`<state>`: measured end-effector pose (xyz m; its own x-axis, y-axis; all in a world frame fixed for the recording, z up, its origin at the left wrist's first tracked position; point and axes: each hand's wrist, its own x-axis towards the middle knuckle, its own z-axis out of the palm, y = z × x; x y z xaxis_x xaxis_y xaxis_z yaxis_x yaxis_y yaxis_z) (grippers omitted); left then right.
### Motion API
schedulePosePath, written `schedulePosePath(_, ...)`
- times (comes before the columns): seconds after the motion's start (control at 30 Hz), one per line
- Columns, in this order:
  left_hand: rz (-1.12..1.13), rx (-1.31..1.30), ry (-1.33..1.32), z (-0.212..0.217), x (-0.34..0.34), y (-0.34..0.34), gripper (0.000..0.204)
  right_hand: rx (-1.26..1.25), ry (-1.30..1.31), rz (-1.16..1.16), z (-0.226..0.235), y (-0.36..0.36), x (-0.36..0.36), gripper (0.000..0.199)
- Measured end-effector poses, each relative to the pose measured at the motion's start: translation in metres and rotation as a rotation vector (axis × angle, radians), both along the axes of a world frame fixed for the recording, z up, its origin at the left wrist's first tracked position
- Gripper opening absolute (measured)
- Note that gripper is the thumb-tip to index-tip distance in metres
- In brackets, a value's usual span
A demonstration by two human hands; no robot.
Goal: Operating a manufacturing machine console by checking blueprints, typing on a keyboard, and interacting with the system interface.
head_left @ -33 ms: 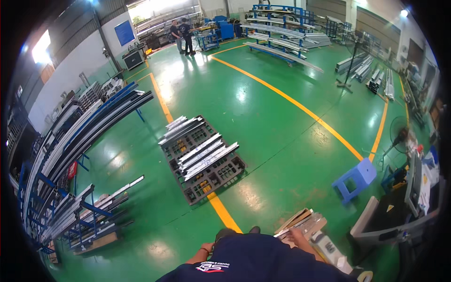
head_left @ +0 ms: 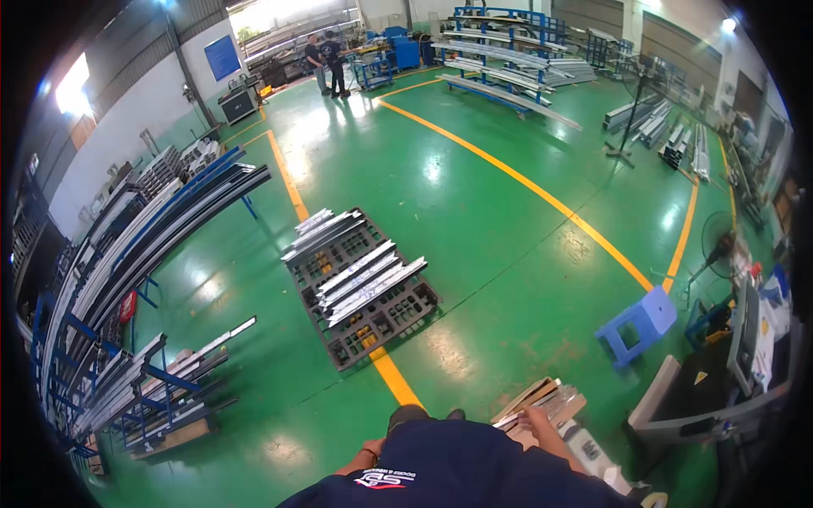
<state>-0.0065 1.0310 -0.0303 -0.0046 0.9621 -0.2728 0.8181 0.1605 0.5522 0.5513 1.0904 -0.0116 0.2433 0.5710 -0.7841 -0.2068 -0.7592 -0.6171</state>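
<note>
My right hand (head_left: 530, 416) reaches forward from the lower edge and grips the near end of a bundle of short metal profiles (head_left: 542, 394), which lies on a brown board at my right. Only the wrist of my left hand (head_left: 369, 450) shows, with an orange band, tucked against my dark blue shirt; its fingers are hidden. The toes of my dark shoes (head_left: 411, 415) stand on the green floor by a yellow line.
A black pallet (head_left: 373, 317) with long silver profiles lies ahead. Blue racks (head_left: 127, 279) full of profiles line the left. A blue stool (head_left: 639, 323), a fan (head_left: 718, 245) and a workbench (head_left: 728, 389) stand at the right. Two people (head_left: 326, 61) stand far off.
</note>
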Motion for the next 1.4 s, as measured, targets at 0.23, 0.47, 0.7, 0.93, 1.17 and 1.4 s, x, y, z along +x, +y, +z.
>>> schedulePosePath(0.23, -0.164, -0.619, -0.045, -0.009, 0.097, 0.166, 0.045, 0.146, -0.060, -0.272, 0.038, 0.096, 0.132, 0.033)
schedulePosePath(0.47, 0.067, -0.757, -0.235, -0.007, 0.197, 0.442, 0.047, -0.225, 0.039, -0.627, -0.072, 0.060, 0.165, 0.037)
schedulePosePath(0.7, -0.312, -0.721, -0.033, -0.007, 0.410, 0.719, 0.042, -0.287, 0.161, -0.952, -0.047, 0.095, 0.166, 0.032)
schedulePosePath(0.93, -0.704, -0.408, -0.184, 0.035, 0.801, 0.866, 0.051, -0.138, 0.105, -1.274, 0.031, 0.167, 0.234, 0.038)
schedulePosePath(1.17, -1.036, -0.432, -0.585, 0.155, 1.113, 0.737, 0.059, -0.097, -0.178, -0.958, -0.094, 0.103, 0.259, 0.028)
schedulePosePath(1.4, -1.415, -0.432, -0.712, 0.240, 1.331, 0.594, 0.069, -0.121, 0.160, -1.547, -0.041, 0.079, 0.422, 0.036)
